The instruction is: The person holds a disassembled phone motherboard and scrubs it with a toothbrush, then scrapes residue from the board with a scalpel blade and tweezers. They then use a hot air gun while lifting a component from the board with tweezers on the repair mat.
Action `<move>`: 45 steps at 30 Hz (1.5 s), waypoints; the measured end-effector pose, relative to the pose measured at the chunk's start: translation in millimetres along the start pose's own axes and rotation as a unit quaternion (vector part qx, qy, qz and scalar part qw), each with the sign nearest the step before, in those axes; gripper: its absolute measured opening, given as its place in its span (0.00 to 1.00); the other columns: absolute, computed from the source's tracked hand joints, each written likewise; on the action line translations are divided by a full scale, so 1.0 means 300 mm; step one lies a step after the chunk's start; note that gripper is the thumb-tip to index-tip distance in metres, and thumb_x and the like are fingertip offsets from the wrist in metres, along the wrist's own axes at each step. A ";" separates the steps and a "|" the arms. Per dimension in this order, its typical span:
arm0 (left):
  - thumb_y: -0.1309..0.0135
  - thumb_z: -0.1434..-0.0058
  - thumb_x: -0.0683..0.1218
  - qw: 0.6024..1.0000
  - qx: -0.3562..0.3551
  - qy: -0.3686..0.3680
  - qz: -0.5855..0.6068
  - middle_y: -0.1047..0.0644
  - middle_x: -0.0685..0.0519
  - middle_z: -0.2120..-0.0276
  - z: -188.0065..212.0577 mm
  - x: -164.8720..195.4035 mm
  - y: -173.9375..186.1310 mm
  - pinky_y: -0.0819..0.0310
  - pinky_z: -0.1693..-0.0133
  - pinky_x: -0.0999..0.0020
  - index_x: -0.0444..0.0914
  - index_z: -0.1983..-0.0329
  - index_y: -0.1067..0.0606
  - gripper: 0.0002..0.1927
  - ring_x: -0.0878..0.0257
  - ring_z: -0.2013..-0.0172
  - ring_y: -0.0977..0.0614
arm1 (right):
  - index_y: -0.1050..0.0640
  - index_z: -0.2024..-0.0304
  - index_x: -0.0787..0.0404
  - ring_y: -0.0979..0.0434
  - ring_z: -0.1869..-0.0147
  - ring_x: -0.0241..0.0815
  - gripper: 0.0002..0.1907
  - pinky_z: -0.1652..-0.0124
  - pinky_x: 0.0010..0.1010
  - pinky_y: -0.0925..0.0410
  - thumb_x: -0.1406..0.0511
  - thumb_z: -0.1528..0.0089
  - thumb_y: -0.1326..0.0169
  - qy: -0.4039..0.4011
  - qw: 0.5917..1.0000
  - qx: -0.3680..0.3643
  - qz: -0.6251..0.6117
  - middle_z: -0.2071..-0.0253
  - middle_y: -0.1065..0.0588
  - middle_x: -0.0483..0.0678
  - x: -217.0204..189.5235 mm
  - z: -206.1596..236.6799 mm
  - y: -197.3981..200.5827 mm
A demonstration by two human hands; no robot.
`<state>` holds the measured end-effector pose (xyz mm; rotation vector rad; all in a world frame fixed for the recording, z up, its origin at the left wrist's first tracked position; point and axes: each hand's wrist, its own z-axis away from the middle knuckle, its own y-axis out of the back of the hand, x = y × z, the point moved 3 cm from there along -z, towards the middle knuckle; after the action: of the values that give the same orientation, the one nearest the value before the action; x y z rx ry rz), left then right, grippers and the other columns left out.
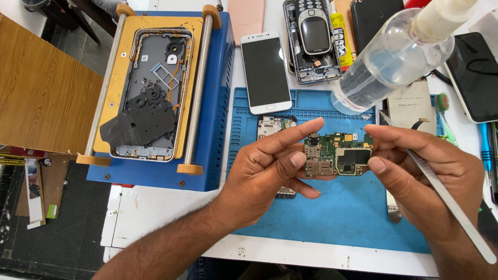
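both hands are up over the blue work mat (342, 218), sharing a small green circuit board (338, 154). the left hand (270, 171) pinches the board's left end, thumb on the front face and forefinger stretched along its top edge. the right hand (415, 173) closes on the right end between thumb and forefinger, and the same hand also keeps a long metal pair of tweezers (446, 199) tucked along the palm, its shaft running down and away toward the person's right.

just behind the left fingers, partly hidden, lies an opened phone body (275, 126) on the mat. further beyond the grip sits a white smartphone (265, 71) face up, and past that an old keypad phone (313, 28) resting on another opened frame. above the right hand a clear plastic bottle (394, 59) leans in. well off to the left of the grip, a blue and yellow clamp fixture (207, 129) holds a grey phone back shell (155, 93) with loose parts in it.
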<state>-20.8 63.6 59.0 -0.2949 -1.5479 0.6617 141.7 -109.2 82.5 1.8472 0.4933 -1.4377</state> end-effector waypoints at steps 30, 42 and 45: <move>0.57 0.21 0.46 0.999 -0.018 -0.011 -0.029 0.24 0.39 0.41 0.002 0.011 -0.007 0.13 0.55 0.67 0.34 0.22 0.41 0.27 0.52 0.46 0.16 | 0.21 0.41 0.68 0.21 0.60 0.31 0.21 0.61 0.20 0.28 0.74 0.38 0.42 -0.022 1.000 -0.012 0.015 0.60 0.20 0.51 0.013 0.010 0.011; 0.57 0.22 0.45 1.000 -0.008 0.000 -0.010 0.24 0.38 0.41 0.000 0.013 -0.009 0.13 0.54 0.65 0.34 0.22 0.41 0.27 0.51 0.46 0.17 | 0.21 0.41 0.67 0.22 0.62 0.30 0.21 0.63 0.19 0.29 0.73 0.38 0.42 -0.016 1.000 -0.014 0.006 0.61 0.20 0.50 0.006 0.002 0.004; 0.57 0.23 0.43 1.000 0.003 0.015 -0.007 0.22 0.40 0.45 -0.007 0.014 -0.008 0.13 0.55 0.65 0.35 0.24 0.40 0.25 0.52 0.47 0.16 | 0.20 0.41 0.66 0.22 0.62 0.32 0.20 0.63 0.20 0.29 0.71 0.37 0.41 -0.012 1.000 -0.007 0.027 0.61 0.20 0.50 -0.012 -0.007 -0.003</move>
<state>-18.7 64.5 63.7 -0.2884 -1.5167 0.6492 141.5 -106.4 85.7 1.8165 0.4382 -1.4151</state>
